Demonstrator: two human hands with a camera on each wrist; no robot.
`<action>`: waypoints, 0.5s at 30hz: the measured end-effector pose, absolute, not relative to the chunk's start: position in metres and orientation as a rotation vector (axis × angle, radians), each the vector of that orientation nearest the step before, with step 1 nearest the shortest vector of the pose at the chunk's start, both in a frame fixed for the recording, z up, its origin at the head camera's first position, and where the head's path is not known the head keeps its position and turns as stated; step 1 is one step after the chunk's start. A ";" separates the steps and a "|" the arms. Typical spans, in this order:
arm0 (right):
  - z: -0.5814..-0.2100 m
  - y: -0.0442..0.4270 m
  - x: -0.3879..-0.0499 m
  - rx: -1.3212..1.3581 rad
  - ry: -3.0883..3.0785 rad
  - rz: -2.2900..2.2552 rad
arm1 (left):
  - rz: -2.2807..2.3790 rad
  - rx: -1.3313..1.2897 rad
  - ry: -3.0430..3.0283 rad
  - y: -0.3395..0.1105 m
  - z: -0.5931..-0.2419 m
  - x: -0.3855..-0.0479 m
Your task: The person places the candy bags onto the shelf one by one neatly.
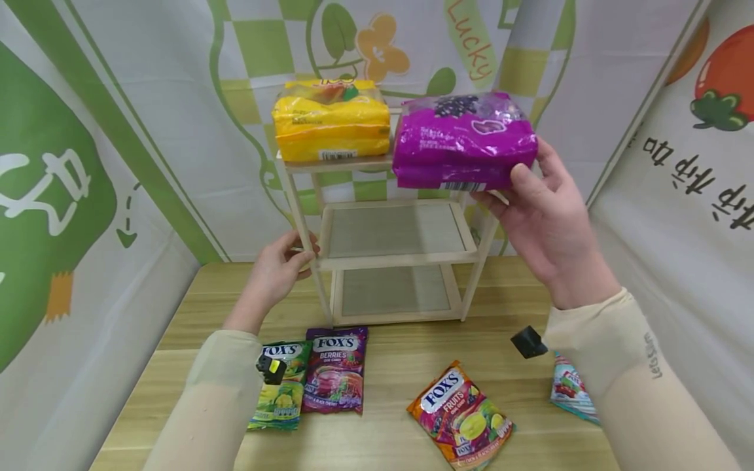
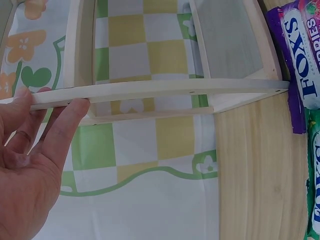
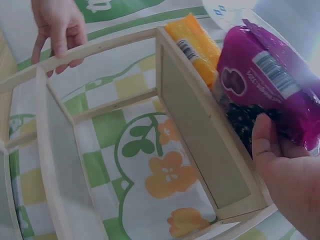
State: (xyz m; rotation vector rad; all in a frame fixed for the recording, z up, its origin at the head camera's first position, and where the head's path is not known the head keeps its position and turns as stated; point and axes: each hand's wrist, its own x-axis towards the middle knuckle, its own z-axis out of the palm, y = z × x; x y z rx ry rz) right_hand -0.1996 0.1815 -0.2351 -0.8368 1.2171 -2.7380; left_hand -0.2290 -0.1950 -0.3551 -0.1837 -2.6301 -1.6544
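Note:
My right hand (image 1: 548,222) grips the right end of a purple packet (image 1: 465,147) with grape pictures, thumb in front. The packet is at the top level of a small wooden shelf rack (image 1: 397,263), next to a yellow packet (image 1: 332,124) on that top board. In the right wrist view the purple packet (image 3: 270,75) is against the board's edge; I cannot tell whether it rests fully on it. Lower down, my left hand (image 1: 277,275) holds the rack's left front post (image 2: 150,90) between thumb and fingers.
On the wooden table lie Fox's candy bags: a green one (image 1: 288,386), a purple berries one (image 1: 336,376), an orange fruits one (image 1: 462,418), and a light blue one (image 1: 571,392) partly behind my right forearm. Printed cloth walls stand behind and at both sides.

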 end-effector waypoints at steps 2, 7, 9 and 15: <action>-0.236 0.179 -0.198 -0.835 1.227 -2.763 | -1.659 -0.184 -2.629 -0.195 -0.356 -0.229; -0.238 0.171 -0.196 -0.818 1.267 -2.839 | -1.671 -0.179 -2.629 -0.195 -0.356 -0.229; -0.238 0.167 -0.195 -0.811 1.274 -2.879 | -1.672 -0.175 -2.631 -0.195 -0.356 -0.229; -0.238 0.161 -0.194 -0.767 1.547 -2.938 | -1.678 -0.169 -2.631 -0.195 -0.355 -0.229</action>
